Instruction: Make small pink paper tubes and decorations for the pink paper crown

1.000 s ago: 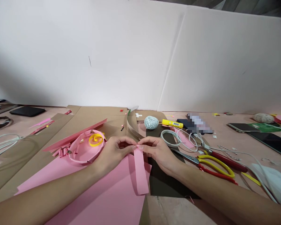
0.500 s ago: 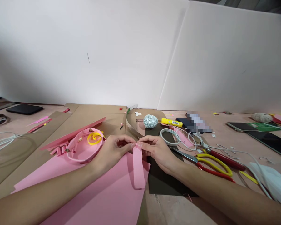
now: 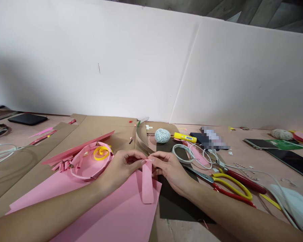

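**"Where are you working?"**

"At a pink-toned table [image 3: 238,143], with a white board wall [image 3: 141,67] rising beyond my fingers. Under them lie brown cardboard [image 3: 103,129], a pink paper sheet [image 3: 103,208] and, to their right, a black sheet [image 3: 178,208]."

**"What's near your hands?"**

"Left of my fingers sits a pink paper ring [image 3: 91,173] holding a yellow paper curl [image 3: 101,153]. To their right are scissors [image 3: 232,183] with yellow and red handles and a coil of white cable [image 3: 184,153]. Ahead of them lie a speckled ball [image 3: 162,135] and a yellow glue stick [image 3: 184,137]."

**"And your fingers?"**

"Together. My left hand [image 3: 122,171] and right hand [image 3: 170,173] pinch the top of a pink paper strip [image 3: 147,183], which lies down toward me across the sheet."

**"What could go wrong?"**

"A loose pinch could let the strip slip, and pink on pink would make it hard to spot. A careless move right could knock the scissors' blades."

**"Any writing?"**

"The glue stick shows a barcode label, too small to read. A blurred patch beyond my right hand hides the rest."
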Tool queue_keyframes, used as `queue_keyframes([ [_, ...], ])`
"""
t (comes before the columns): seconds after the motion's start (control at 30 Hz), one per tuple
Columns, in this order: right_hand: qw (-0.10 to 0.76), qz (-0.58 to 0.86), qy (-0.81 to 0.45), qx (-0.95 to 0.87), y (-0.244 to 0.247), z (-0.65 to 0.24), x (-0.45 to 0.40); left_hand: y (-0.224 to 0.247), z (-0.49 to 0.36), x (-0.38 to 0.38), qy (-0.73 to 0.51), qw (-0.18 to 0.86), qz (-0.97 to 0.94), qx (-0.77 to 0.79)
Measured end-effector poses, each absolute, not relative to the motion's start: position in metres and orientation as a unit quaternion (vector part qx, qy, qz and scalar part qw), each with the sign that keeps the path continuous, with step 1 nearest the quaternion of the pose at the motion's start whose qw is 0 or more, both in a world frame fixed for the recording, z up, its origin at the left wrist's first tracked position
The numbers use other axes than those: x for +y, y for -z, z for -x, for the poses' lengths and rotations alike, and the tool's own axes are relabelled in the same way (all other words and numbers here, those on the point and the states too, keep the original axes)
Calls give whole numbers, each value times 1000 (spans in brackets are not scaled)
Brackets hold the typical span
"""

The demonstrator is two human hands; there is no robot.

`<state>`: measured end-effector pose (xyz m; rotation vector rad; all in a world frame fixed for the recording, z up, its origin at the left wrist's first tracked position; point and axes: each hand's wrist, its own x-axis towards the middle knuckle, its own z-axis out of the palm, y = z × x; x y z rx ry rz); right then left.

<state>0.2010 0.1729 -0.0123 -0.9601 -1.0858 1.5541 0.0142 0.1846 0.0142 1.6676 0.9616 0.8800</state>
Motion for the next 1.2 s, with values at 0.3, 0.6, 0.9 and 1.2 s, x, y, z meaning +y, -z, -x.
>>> queue_keyframes([
  [0.3,491,399,-638,-440,12,-201,172,-16,-15,185,-346,502,-683,403],
  [0.6,485,408,-634,-443,12,-199,173,-14,-15,185,-359,487,-682,411],
  [0.9,482,415,-631,-444,9,-197,173,-14,-13,186,-352,461,-698,420],
  [1.2,494,419,-626,-434,10,-197,173,-14,-14,185,-341,478,-694,416],
])
